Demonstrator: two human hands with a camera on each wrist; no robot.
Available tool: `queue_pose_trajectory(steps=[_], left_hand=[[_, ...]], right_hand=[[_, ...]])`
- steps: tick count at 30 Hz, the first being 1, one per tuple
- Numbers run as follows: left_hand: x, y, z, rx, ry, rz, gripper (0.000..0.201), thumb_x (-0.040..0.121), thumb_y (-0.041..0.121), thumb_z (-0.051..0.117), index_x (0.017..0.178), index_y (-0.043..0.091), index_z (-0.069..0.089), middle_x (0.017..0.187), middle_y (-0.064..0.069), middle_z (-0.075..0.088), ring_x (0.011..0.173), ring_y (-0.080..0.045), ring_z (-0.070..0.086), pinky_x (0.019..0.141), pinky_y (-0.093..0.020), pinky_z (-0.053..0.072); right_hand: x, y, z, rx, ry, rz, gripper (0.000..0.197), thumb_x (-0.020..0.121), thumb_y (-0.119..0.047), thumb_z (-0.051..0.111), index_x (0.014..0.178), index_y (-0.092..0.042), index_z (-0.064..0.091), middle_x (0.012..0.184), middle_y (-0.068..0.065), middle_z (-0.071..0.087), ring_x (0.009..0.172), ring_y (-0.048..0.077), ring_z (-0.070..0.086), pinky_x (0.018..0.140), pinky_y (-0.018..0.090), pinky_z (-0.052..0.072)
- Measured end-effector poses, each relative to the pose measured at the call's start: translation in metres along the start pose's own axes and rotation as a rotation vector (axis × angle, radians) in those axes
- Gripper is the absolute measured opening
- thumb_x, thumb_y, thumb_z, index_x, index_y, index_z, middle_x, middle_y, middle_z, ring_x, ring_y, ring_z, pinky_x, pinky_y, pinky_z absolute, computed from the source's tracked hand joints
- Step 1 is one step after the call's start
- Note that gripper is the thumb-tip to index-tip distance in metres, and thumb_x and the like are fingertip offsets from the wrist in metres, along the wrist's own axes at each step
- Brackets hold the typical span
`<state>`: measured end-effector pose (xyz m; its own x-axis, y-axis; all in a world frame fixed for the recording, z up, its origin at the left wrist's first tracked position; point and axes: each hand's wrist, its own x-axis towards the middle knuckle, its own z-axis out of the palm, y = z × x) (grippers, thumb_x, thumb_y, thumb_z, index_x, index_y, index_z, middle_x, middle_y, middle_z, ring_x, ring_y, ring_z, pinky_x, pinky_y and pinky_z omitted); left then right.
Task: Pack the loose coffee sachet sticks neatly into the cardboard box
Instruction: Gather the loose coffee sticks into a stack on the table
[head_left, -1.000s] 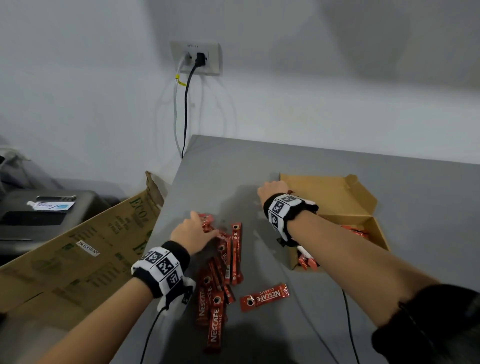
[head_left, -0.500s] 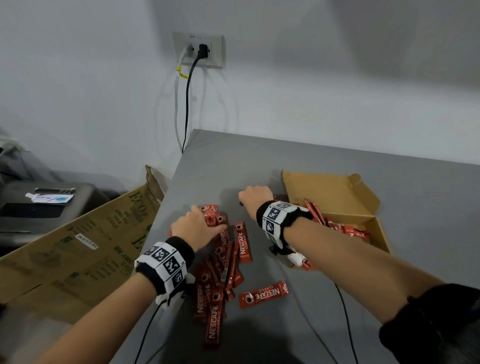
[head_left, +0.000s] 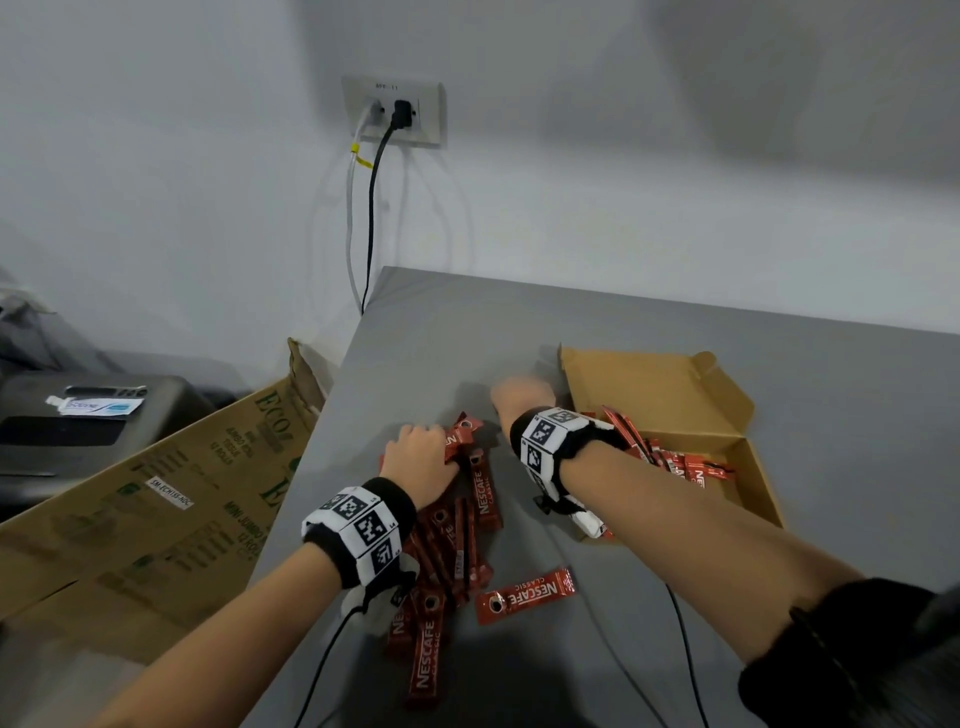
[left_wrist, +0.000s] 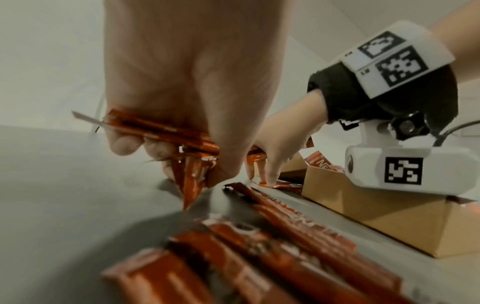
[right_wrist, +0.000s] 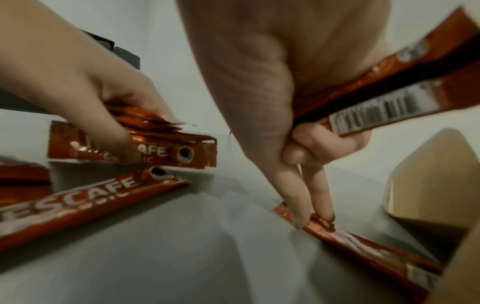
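Two bare hands work over a smooth grey table (head_left: 779, 364). Each wrist wears one black band with white tag blocks.

The left hand (head_left: 421, 457) has its fingers (left_wrist: 122, 144) curled around a small bundle of sticks (left_wrist: 166, 131). The bundle is glossy red-orange foil, flat and narrow, and its exact count cannot be told; at least three ends fan out past the fingertips. One stick of the bundle points down and touches the table just below the thumb.

The right hand (head_left: 524, 400) clamps at least two sticks (right_wrist: 389, 82) against the palm with its curled outer fingers; one shows a white barcode patch. Its index and middle fingers (right_wrist: 298, 197) are straight and together, and their tips press on one stick (right_wrist: 350, 240) that lies flat on the table, close beside the box wall.

The pile (head_left: 457, 540) of loose sticks lies behind the left fingers, toward the wrist, about ten or more, overlapped so the count is uncertain. One single stick (head_left: 530, 595) lies apart from the pile, its white lettering up.

The box (head_left: 691, 410) is one shallow brown cardboard tray with matte walls and an open flap, just right of the right fingers. Several sticks (head_left: 675, 462) lie inside it, slanted and overlapping.
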<state>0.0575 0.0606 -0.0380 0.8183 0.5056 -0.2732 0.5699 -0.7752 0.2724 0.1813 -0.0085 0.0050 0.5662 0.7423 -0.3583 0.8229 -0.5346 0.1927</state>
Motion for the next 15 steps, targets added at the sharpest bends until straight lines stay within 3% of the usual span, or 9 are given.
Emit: queue_pose_trajectory(steps=[4,8,11,13,15], left_hand=[[-0.001,-0.007,-0.007,-0.189,0.018,0.023,0.025,0.087,0.016,0.054,0.107,0.006,0.043,0.105,-0.016,0.058,0.104,-0.033,0.05,0.089,-0.043,0.044],[-0.005,-0.014,-0.015,-0.295,-0.022,0.145,0.02,0.089,0.005,0.049,0.107,0.005,0.04,0.094,-0.013,0.058,0.082,-0.027,0.056,0.069,-0.034,0.044],[-0.008,-0.018,-0.019,-0.238,0.027,0.286,0.009,0.084,0.003,0.05,0.087,0.011,0.049,0.085,-0.003,0.054,0.079,-0.023,0.054,0.069,-0.032,0.04],[-0.012,-0.016,-0.02,-0.223,-0.005,0.376,0.009,0.083,0.006,0.053,0.077,0.013,0.051,0.077,0.003,0.053,0.071,-0.016,0.053,0.067,-0.029,0.04],[-0.017,-0.012,-0.019,-0.138,-0.071,0.467,0.006,0.085,0.019,0.058,0.085,0.013,0.056,0.081,0.006,0.054,0.071,-0.013,0.055,0.068,-0.026,0.044]], right_hand=[[0.0,-0.004,0.0,0.032,0.007,-0.001,0.028,0.091,0.003,0.044,0.113,-0.003,0.059,0.117,0.012,0.06,0.108,0.031,0.059,0.075,0.033,0.041],[0.003,0.002,-0.006,0.119,-0.086,0.014,0.026,0.09,0.001,0.047,0.114,0.001,0.057,0.117,0.016,0.06,0.106,0.033,0.059,0.075,0.034,0.042],[0.004,0.005,-0.008,0.161,-0.154,0.019,0.028,0.09,0.0,0.049,0.117,0.003,0.056,0.119,0.018,0.059,0.106,0.035,0.059,0.079,0.036,0.045],[0.003,0.006,-0.007,0.181,-0.176,0.01,0.027,0.091,-0.002,0.048,0.116,0.004,0.056,0.118,0.018,0.06,0.106,0.035,0.06,0.078,0.035,0.045],[0.0,0.005,-0.006,0.19,-0.187,-0.005,0.026,0.092,-0.004,0.048,0.115,0.004,0.057,0.117,0.018,0.061,0.105,0.034,0.06,0.077,0.034,0.044]])
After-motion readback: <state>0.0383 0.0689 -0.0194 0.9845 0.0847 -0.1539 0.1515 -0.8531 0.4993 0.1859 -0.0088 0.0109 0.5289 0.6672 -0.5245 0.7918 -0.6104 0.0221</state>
